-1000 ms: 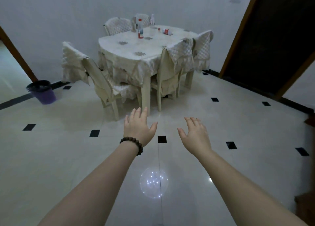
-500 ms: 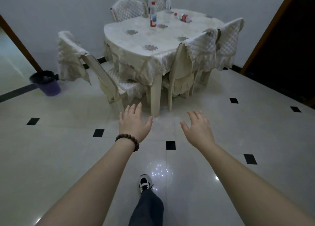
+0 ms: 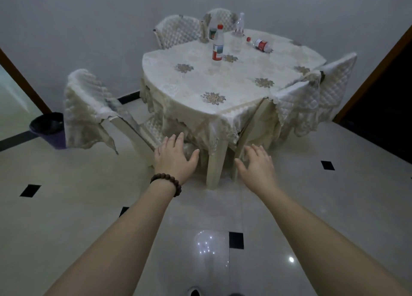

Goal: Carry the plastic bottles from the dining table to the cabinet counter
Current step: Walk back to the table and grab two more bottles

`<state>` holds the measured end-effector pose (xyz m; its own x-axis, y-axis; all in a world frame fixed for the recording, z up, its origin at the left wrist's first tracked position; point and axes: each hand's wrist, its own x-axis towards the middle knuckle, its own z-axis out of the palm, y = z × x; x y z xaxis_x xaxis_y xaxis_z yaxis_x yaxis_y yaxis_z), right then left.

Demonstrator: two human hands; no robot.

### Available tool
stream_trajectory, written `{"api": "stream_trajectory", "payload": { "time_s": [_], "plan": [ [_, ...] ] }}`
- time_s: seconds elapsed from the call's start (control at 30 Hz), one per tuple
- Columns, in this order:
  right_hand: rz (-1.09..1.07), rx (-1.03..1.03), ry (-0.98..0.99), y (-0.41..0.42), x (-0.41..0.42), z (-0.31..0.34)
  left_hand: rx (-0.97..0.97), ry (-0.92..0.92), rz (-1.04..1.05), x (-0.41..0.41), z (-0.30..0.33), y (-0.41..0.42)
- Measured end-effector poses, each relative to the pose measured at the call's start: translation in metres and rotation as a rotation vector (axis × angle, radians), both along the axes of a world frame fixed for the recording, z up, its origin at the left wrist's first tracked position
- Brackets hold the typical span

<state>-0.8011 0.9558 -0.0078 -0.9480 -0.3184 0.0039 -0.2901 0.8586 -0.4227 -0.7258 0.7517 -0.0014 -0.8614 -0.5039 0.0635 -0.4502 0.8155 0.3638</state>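
On the dining table (image 3: 234,90), a red-capped bottle (image 3: 217,44) stood upright near the middle, a clear bottle (image 3: 238,33) just behind it, and a third bottle (image 3: 260,44) lay on its side beyond. Short of the table, the left hand (image 3: 175,158) and right hand (image 3: 257,166) hovered, fingers spread, holding nothing.

The labels on the upright red-capped bottle (image 3: 217,47) and the lying bottle (image 3: 261,45) are too small to be read. A green-labelled bottle (image 3: 212,31) is partly hidden behind the red-capped one. The bin (image 3: 48,129) is half concealed by a draped chair (image 3: 89,108). A shoe (image 3: 194,291) is cut off at the bottom edge — only the toe is seen.
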Motion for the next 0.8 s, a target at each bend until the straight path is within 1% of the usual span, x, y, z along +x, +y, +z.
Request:
{"api": "stream_trajectory", "payload": {
  "time_s": [0.1,0.33,0.43,0.53,0.7,0.8],
  "plan": [
    [-0.018,-0.022,0.016,-0.023,-0.048,0.005,0.010,0.015,-0.008,-0.048,0.001,-0.020],
    [-0.021,0.011,0.044,-0.074,-0.172,-0.001,0.014,0.013,-0.046,-0.164,-0.015,-0.077],
    [-0.016,0.000,0.049,-0.098,-0.238,-0.006,0.003,0.023,-0.041,-0.226,-0.020,-0.107],
    [-0.006,-0.012,0.026,-0.126,-0.311,-0.008,-0.011,-0.010,-0.037,-0.298,-0.016,-0.137],
    [0.017,-0.022,-0.012,-0.173,-0.428,0.000,-0.013,-0.015,-0.036,-0.415,-0.001,-0.184],
    [0.013,-0.021,-0.017,-0.197,-0.487,0.007,-0.005,-0.014,-0.020,-0.468,0.002,-0.208]
  ]
}}
